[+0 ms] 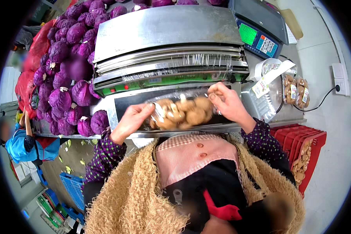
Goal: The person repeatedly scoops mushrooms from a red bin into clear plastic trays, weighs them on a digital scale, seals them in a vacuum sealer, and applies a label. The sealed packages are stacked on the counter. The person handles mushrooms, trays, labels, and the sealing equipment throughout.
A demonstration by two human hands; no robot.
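Mushroom tray (182, 113) edges under hands (131, 121)

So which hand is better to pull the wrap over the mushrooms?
Probably the right hand: it pinches the film edge above the mushrooms. The left hand just steadies the tray's left end.

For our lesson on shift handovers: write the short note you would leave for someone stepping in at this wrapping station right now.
Left hand: on the left end of the tray of mushrooms, holding film against it.
Right hand: pinching cling film at the tray's right end.
The tray sits on the dark plate of the wrapping machine, film drawn over its top.
Done: two wrapped, labelled mushroom packs lie by the scale.
Left: this tray looks not yet sealed or labelled; loose mushrooms wait in the red crate. Wrapped red cabbages are piled at left.
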